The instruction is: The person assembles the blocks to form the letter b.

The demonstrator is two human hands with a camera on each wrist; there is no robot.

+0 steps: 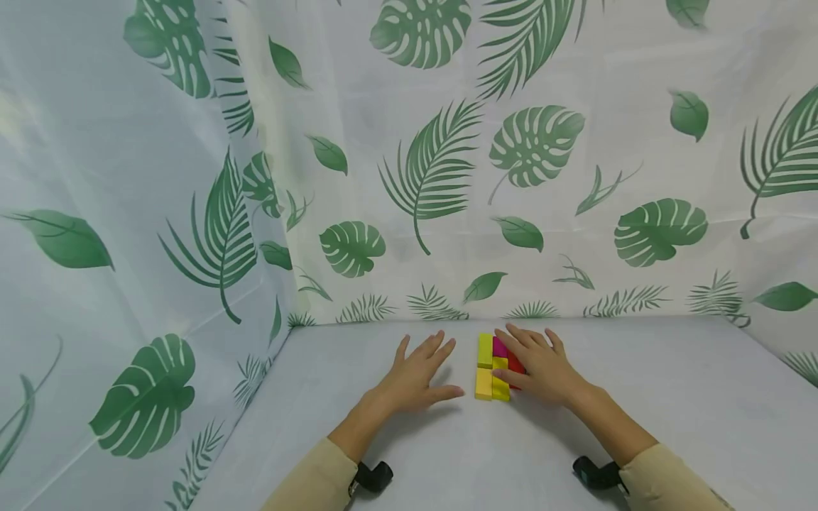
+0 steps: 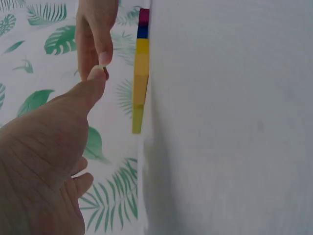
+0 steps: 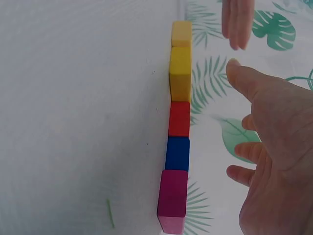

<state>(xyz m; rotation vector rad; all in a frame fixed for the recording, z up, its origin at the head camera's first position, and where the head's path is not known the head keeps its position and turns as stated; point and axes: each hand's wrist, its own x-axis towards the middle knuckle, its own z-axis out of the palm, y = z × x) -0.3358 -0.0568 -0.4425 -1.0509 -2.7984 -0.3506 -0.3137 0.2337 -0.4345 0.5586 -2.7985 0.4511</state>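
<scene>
Several coloured blocks lie side by side in a tight group on the table. In the head view a lime yellow block (image 1: 485,350), an orange-yellow block (image 1: 483,384) and a yellow block (image 1: 500,389) show, beside a magenta block (image 1: 499,346) and a partly covered red block (image 1: 515,380). A blue block (image 3: 177,153) appears in the right wrist view between red and magenta. My right hand (image 1: 540,365) hovers over the group's right side, fingers spread, gripping nothing. To the left, apart from the blocks, my left hand (image 1: 415,376) is held with fingers extended.
The blocks stand on a white tabletop (image 1: 441,454). Behind it hangs a white curtain (image 1: 569,234) with green leaf prints, and more of this cloth borders the left side. Black wrist devices (image 1: 375,477) sit at both sleeves.
</scene>
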